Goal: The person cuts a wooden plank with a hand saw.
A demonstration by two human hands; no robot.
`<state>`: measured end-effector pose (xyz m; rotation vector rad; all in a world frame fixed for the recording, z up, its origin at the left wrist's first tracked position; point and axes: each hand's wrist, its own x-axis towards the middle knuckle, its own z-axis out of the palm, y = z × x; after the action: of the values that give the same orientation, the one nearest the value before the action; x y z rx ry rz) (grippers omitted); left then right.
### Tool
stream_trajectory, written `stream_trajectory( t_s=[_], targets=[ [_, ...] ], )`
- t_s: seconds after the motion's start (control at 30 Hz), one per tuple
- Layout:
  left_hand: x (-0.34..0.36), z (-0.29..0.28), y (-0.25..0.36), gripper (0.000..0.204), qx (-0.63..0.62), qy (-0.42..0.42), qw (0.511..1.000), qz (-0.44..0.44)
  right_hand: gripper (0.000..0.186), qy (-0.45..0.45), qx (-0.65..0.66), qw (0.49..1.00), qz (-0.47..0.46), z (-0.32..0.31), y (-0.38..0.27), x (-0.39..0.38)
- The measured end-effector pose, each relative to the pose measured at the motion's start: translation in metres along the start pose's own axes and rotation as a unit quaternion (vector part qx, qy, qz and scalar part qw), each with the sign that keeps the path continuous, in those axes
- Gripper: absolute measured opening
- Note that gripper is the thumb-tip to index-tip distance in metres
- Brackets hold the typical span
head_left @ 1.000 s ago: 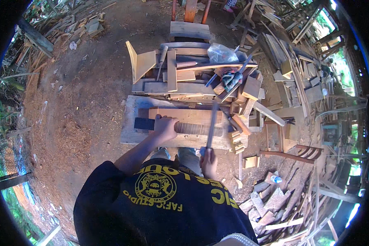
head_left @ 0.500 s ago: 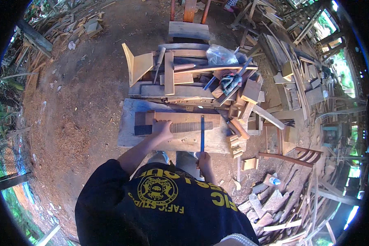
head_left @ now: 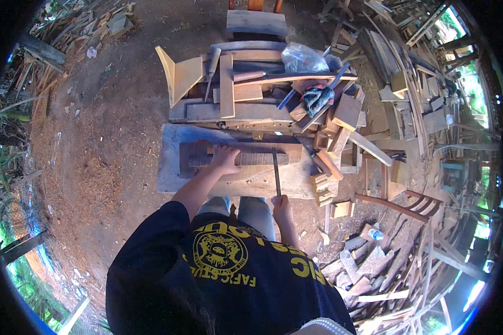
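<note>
1. The left hand (head_left: 225, 159) lies flat on a long wood piece (head_left: 246, 158), with the fingers spread out and pressing down, not curled around it.
2. The wood piece lies across a wide plank bench (head_left: 173, 167), right in front of the person.
3. The right hand (head_left: 282, 209) is closed around the near end of a long thin dark tool (head_left: 276, 172), maybe a file or a saw; it is too small to tell which.
4. The tool points away from the person and its far end lies over the wood piece, to the right of the left hand.
5. Behind the bench sits a pile of boards (head_left: 235, 95) and wood blocks.
6. On that pile rests a clear plastic bag (head_left: 303, 57), and just below it lies a bunched-up cloth (head_left: 317, 99).
7. The ground (head_left: 95, 167) to the left is brown dirt with sawdust and wood chips.
8. More wood scraps (head_left: 369, 268) lie heaped on the right side.
</note>
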<state>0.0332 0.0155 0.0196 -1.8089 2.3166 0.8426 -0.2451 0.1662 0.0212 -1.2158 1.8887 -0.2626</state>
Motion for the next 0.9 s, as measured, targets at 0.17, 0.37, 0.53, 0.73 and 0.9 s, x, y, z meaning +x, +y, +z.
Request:
stream_trajectory(
  t_s=[0.17,0.37,0.53,0.73,0.9],
  targets=[
    [0.02,0.019,0.004,0.048,-0.045,0.04,0.998,-0.027,0.033,-0.023,-0.045,0.999,0.003,0.005,-0.026,0.006],
    [0.054,0.035,0.014,0.047,-0.021,0.088,0.992,-0.085,0.021,-0.051,-0.106,0.993,-0.017,0.017,-0.053,0.024],
    [0.056,0.02,0.021,0.043,-0.022,0.073,0.992,-0.097,0.019,-0.005,-0.07,0.996,-0.059,0.037,-0.062,0.043],
    [0.056,0.013,0.025,0.035,-0.013,0.065,0.989,-0.13,0.018,0.01,-0.04,0.999,-0.028,0.054,-0.061,0.029],
    [0.059,0.023,0.022,0.031,-0.005,0.101,0.987,-0.122,0.019,0.003,-0.048,0.999,0.013,0.066,-0.056,0.034]
  ],
)
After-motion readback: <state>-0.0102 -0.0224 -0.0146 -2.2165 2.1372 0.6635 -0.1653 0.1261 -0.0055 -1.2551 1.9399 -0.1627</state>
